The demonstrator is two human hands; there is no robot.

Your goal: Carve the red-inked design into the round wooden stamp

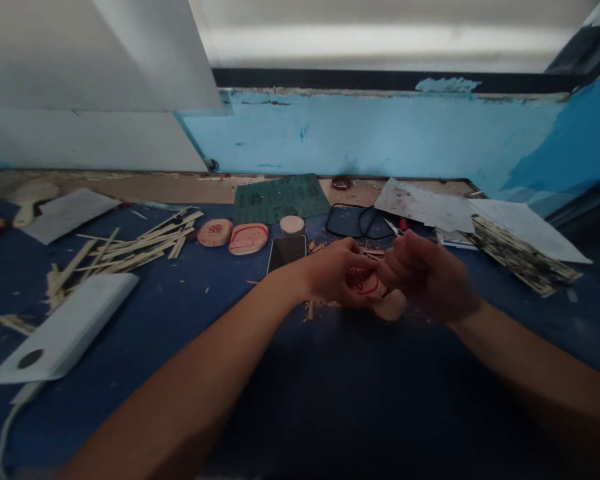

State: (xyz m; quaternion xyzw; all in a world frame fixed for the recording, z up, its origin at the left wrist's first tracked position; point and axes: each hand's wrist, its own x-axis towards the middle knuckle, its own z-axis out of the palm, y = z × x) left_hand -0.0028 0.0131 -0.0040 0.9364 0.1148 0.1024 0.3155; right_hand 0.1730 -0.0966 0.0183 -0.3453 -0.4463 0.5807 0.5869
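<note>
My left hand [341,270] is closed around a small carved wooden piece with red lines [369,283]. Close against it my right hand [427,273] is curled into a fist, its fingertips near the piece; whatever it grips is hidden and dim. Just below both hands shows a pale rounded wooden lump [391,305], perhaps part of the same piece. Wood shavings [323,307] lie on the blue table [330,400] beneath. Left of the hands are two wooden pieces with red markings, one flower-like [215,233] and one outlined [249,239], and a plain disc [293,225].
A dark phone-like slab [287,252] lies by my left forearm. Behind it are a green sandpaper sheet [280,199] and a black cord [353,223]. Thin wood strips [140,247] and a white corded device [67,330] sit left; papers [425,203] and a blackened slat bundle [523,253] right.
</note>
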